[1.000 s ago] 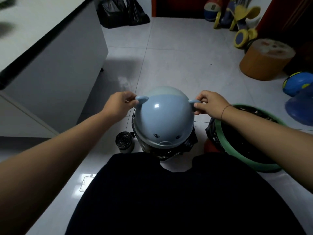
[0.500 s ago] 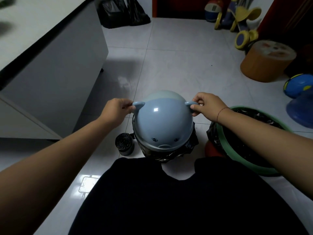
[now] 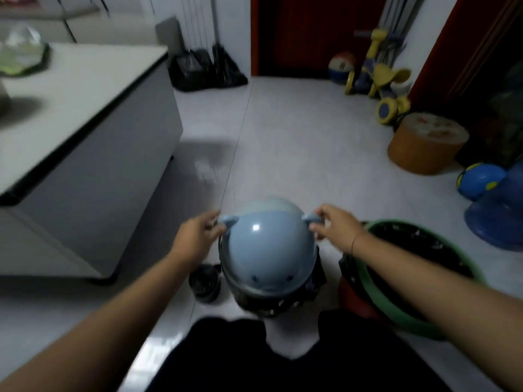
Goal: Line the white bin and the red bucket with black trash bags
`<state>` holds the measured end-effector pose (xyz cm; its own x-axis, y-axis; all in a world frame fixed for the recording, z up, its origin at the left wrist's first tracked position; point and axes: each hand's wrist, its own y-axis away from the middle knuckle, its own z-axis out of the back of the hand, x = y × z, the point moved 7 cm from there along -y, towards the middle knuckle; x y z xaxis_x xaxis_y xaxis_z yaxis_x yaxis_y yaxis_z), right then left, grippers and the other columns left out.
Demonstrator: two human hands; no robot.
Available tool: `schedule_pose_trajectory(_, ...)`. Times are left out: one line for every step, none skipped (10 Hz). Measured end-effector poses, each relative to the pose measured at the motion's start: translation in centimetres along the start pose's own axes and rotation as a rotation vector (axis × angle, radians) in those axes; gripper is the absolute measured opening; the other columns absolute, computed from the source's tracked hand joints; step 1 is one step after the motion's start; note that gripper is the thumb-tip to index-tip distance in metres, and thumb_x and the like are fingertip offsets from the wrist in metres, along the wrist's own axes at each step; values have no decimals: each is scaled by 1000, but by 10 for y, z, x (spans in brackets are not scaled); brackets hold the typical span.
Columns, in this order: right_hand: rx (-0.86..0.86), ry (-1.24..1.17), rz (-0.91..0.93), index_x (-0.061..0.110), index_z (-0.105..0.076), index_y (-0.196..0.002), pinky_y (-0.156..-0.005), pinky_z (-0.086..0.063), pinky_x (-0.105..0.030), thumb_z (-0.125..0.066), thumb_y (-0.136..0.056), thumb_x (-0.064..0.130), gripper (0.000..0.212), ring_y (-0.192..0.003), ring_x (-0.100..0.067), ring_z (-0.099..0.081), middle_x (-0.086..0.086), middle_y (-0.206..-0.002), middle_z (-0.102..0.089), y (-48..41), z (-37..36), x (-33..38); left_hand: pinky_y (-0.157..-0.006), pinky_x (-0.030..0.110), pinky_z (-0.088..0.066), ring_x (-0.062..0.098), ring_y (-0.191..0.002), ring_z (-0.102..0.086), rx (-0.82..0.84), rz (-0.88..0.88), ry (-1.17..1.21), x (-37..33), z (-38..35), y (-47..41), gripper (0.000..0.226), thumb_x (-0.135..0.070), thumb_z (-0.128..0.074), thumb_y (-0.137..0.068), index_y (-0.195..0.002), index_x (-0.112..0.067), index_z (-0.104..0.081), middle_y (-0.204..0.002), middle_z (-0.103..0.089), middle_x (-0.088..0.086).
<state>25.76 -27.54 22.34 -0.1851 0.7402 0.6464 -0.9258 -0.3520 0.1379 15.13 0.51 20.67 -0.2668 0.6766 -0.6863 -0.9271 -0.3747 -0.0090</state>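
The bin's pale blue dome lid [image 3: 267, 250], with two small ears, sits on the bin in front of me. A black trash bag [image 3: 268, 308] bulges out under the lid and hides the bin's body. My left hand [image 3: 196, 240] pinches the left ear. My right hand [image 3: 338, 226] pinches the right ear between fingers and thumb. To the right stands the red bucket [image 3: 353, 299] with a green rim [image 3: 376, 295]; a black bag [image 3: 410, 244] lines its inside.
A roll of black bags [image 3: 204, 282] stands on the floor left of the bin. A white cabinet [image 3: 93, 154] fills the left side. Filled black bags [image 3: 203, 70], a yellow ride-on toy [image 3: 380, 77], an orange stool [image 3: 427, 142] and balls lie further back.
The view has tilted up, so the bin and hands sit lower in frame. Both hands stay at the lid's ears with the fingers a little looser. The frame is blurred.
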Motion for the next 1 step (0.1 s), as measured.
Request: schedule_pose_trajectory(-10, -97, -15, 14, -40, -137, -91, -45, -18, -70, -83, 20, 62, -116, -25, -56, -6, -143, -44, 28, 0, -6, -113, 41, -32, 27, -139, -37, -143, 76, 97, 14, 6, 22, 81, -32, -72, -83, -149, -9, -30, -152, -37, 12)
